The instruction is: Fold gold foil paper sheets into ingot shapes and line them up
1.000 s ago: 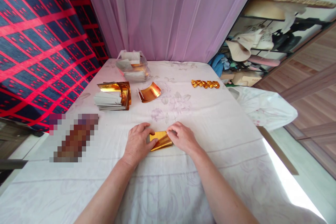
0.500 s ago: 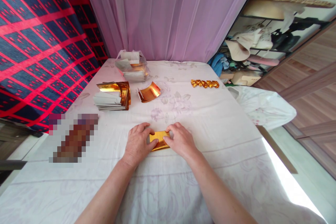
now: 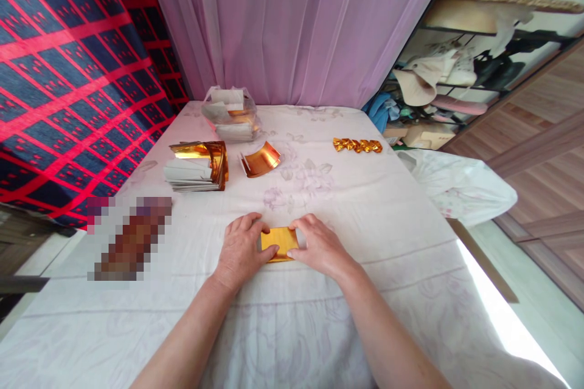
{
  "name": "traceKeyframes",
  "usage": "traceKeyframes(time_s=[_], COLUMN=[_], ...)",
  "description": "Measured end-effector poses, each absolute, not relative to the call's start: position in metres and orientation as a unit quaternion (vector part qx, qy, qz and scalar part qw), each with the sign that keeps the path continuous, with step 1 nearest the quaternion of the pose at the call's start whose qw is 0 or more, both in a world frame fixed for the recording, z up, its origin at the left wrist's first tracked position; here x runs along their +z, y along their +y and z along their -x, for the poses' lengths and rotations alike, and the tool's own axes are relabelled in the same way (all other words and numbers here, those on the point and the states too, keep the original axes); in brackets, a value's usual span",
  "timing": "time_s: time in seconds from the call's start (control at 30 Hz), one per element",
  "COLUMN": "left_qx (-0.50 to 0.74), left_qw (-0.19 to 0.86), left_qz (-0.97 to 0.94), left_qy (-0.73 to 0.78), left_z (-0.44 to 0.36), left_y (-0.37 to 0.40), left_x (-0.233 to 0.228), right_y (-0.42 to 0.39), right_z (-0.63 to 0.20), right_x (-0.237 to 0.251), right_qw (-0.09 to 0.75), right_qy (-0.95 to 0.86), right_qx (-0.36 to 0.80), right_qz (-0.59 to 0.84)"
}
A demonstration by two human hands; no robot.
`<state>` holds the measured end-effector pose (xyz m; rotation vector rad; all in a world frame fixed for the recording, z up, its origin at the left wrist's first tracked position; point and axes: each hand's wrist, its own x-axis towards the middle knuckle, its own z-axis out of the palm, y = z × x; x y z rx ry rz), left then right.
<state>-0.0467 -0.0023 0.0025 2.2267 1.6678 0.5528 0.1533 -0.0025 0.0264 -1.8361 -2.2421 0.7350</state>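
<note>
Centrally, one gold foil sheet [image 3: 279, 243], folded small and lying flat on the white floral cloth [image 3: 319, 328] near the front of the counter; held between both hands. Left hand [image 3: 239, 250]: palm down, thumb laid over the sheet's left edge, grip pressing rather than pinching. Right hand [image 3: 322, 247]: fingers flat against the right edge, likewise pressing it down. Judged advice for the fold: keep edges square, hold one side firm while the other smooths the crease, press lightly since foil likely marks easily. Beyond, left: stack of foil papers [image 3: 196, 167]; beside it a curled gold sheet [image 3: 261, 160]; further back a clear bag of sheets [image 3: 230, 114]. Far right: a row of folded gold pieces [image 3: 357, 145]. Behind: lilac curtain [image 3: 292, 24].
</note>
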Motion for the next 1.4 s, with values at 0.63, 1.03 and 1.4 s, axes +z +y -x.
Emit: traceKeyframes(time_s=[0.63,1.03,1.4], left_qx=[0.189,0.187,0.194], left_qw=[0.153,0.149,0.133], left_qz=[-0.780,-0.780,-0.787], left_qy=[0.577,0.578,0.570], left_z=[0.047,0.047,0.047], left_y=[-0.002,-0.002,-0.002], left_x=[0.001,0.001,0.000], right_y=[-0.001,-0.002,-0.036], right_z=[-0.173,-0.175,-0.146], right_x=[0.028,0.014,-0.014], right_qw=[0.085,0.275,0.310], right_qy=[-0.795,-0.698,-0.719], right_qx=[0.304,0.330,0.263], right_qz=[0.518,0.573,0.563])
